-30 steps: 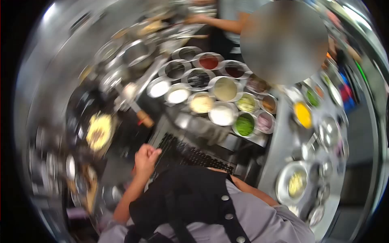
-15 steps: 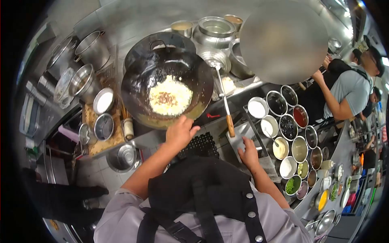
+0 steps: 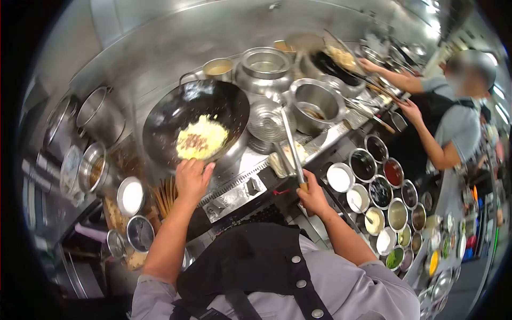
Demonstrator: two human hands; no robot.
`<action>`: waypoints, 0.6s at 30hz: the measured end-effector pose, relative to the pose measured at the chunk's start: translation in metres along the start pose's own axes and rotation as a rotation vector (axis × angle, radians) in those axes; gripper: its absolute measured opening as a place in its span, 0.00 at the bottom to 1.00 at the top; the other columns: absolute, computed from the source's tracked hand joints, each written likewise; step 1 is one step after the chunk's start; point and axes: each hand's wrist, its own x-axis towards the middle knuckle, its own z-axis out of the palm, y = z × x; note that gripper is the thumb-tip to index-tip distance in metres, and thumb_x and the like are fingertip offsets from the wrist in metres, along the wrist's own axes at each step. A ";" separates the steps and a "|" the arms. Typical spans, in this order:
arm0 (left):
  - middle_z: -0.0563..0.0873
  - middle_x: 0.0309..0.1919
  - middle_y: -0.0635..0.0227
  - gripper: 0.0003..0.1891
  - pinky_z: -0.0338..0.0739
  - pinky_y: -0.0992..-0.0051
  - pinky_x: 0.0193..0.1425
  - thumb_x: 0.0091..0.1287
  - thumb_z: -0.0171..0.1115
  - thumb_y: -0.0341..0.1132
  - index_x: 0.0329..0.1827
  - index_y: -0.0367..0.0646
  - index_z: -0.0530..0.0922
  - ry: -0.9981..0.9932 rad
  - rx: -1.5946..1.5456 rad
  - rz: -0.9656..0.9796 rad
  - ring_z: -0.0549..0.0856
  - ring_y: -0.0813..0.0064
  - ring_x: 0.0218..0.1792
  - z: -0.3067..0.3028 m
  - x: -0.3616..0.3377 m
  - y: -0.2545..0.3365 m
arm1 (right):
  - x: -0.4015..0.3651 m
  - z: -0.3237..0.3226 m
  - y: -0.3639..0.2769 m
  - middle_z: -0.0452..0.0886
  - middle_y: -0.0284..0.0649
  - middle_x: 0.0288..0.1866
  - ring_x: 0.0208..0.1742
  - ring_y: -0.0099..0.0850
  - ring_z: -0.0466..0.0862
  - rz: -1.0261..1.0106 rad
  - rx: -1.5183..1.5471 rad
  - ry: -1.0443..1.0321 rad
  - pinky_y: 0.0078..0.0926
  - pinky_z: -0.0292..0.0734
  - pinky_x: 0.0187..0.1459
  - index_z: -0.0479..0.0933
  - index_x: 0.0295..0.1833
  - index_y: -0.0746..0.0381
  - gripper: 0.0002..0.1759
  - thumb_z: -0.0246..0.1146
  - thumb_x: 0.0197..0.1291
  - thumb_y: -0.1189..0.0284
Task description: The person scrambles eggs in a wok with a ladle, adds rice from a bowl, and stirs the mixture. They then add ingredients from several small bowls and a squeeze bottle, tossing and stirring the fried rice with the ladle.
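Observation:
My left hand [image 3: 193, 180] is closed on the near rim of a black wok [image 3: 160, 114] at the stove. In the wok lies a mound of pale yellow egg-like food [image 3: 205, 130] with a patch of small brown-pink bits [image 3: 193, 143] on it. My right hand [image 3: 314, 196] is wrapped around the wooden grip of a long metal ladle [image 3: 291, 141]. The ladle slants up and away, its head by a round perforated strainer [image 3: 261, 121]; the head's exact shape is hard to make out.
Steel pots [image 3: 266, 66] stand behind the strainer, with another deep pot [image 3: 318, 104] to the right. Several seasoning bowls [image 3: 364, 164] fill the right side. Bowls [image 3: 130, 196] and bamboo sticks [image 3: 166, 196] are at left. A co-worker [image 3: 437, 128] handles another wok at far right.
My right hand, open beside the ladle's grip before, has closed on it. The wok sits farther left in view, with my left hand still at its near rim. The camera view has shifted.

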 end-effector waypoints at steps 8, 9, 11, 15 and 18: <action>0.83 0.24 0.55 0.20 0.77 0.50 0.38 0.73 0.64 0.45 0.24 0.42 0.77 -0.113 0.027 -0.237 0.84 0.48 0.30 0.045 0.042 -0.032 | 0.046 -0.050 -0.100 0.76 0.33 0.32 0.24 0.21 0.77 -0.063 0.146 -0.508 0.23 0.73 0.25 0.63 0.78 0.57 0.36 0.63 0.66 0.82; 0.82 0.24 0.54 0.20 0.76 0.49 0.36 0.73 0.64 0.44 0.23 0.42 0.76 -0.147 0.026 -0.245 0.83 0.47 0.29 0.033 0.045 -0.016 | 0.053 -0.067 -0.118 0.76 0.32 0.32 0.24 0.20 0.77 -0.049 0.076 -0.582 0.23 0.72 0.25 0.63 0.79 0.57 0.37 0.63 0.65 0.82; 0.82 0.24 0.55 0.20 0.76 0.50 0.36 0.72 0.64 0.44 0.23 0.41 0.76 -0.155 0.040 -0.252 0.83 0.47 0.29 0.011 0.056 0.012 | 0.069 -0.089 -0.136 0.76 0.31 0.32 0.24 0.20 0.76 0.007 0.018 -0.701 0.21 0.73 0.28 0.64 0.81 0.57 0.40 0.64 0.64 0.82; 0.81 0.23 0.55 0.20 0.76 0.51 0.37 0.72 0.65 0.43 0.23 0.41 0.76 -0.057 0.016 -0.217 0.83 0.48 0.29 0.049 0.048 -0.009 | 0.110 -0.075 -0.155 0.77 0.32 0.31 0.26 0.21 0.78 -0.008 -0.162 -0.787 0.24 0.75 0.30 0.66 0.80 0.57 0.39 0.66 0.63 0.78; 0.81 0.22 0.55 0.20 0.75 0.50 0.37 0.71 0.67 0.41 0.21 0.42 0.75 -0.054 0.053 -0.211 0.82 0.49 0.28 0.064 0.032 -0.013 | 0.143 -0.011 -0.131 0.77 0.33 0.28 0.27 0.23 0.79 -0.144 -0.284 -0.655 0.26 0.75 0.31 0.66 0.81 0.56 0.38 0.64 0.64 0.76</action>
